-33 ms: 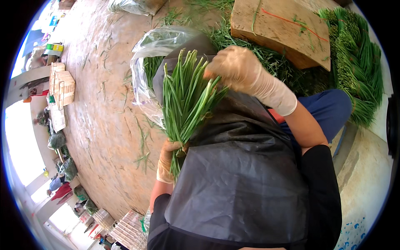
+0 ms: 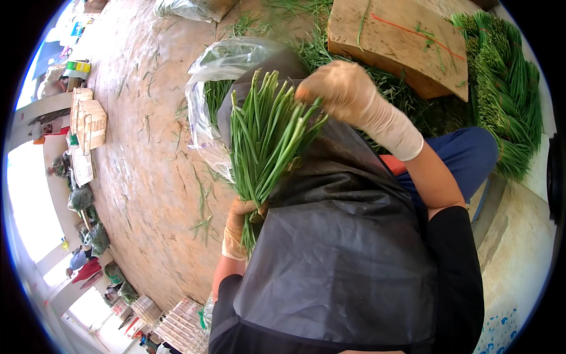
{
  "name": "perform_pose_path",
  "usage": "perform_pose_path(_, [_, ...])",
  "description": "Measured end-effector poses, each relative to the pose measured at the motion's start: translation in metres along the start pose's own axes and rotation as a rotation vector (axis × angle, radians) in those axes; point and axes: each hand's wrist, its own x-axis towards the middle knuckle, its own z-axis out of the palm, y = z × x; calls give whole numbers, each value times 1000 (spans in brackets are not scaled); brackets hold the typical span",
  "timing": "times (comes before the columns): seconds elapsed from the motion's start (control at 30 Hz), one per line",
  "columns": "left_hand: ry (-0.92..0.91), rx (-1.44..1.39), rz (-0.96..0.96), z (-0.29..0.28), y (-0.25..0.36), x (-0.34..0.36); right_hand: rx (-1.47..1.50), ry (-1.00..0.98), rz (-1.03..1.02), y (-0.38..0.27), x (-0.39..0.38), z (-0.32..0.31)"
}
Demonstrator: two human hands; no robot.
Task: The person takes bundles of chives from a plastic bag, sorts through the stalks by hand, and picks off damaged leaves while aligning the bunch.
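My gloved left hand (image 2: 237, 221) is wrapped round the lower part of a bunch of long green stalks (image 2: 259, 141), which look like chive stems. Their pale cut ends fan out upward, and a few green tips hang below the fist. My gloved right hand (image 2: 341, 91) is closed, with its fingertips at the upper right edge of the bunch beside a stalk end. Its curled fingers hide whatever may be between them. Behind the bunch lies an open clear plastic bag (image 2: 197, 97) with more green stalks inside. A dark apron (image 2: 342, 248) covers my lap.
A wooden block (image 2: 398, 44) with a red string across it stands at the upper right, loose green trimmings (image 2: 407, 106) around it. Tied green bundles (image 2: 501, 88) are piled at far right. Crates (image 2: 90, 125) and bags line the far left of the brown floor (image 2: 141, 171).
My right hand has shifted slightly to the right, and the stalk ends at that side lean further outward. My left hand and the bunch's base stay in place.
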Motion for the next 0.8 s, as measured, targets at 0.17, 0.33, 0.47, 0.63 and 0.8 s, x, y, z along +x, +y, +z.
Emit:
perform_pose_path(0.17, [-56,-47,-17,24,10,-3,-343,-202,455,48,-13,-2])
perform_pose_path(0.33, [-61,-14,38,15,4,1,329,-208,121,-12,1,24])
perform_pose_path(0.47, [-84,-64,67,36,15,-5,981,208,510,23,-6,12])
perform_pose_path(0.63, [-107,-121,78,17,10,-1,120,184,266,26,-15,3])
perform_pose_path(0.8, [-71,-21,96,22,17,3,-241,147,-148,-34,13,8])
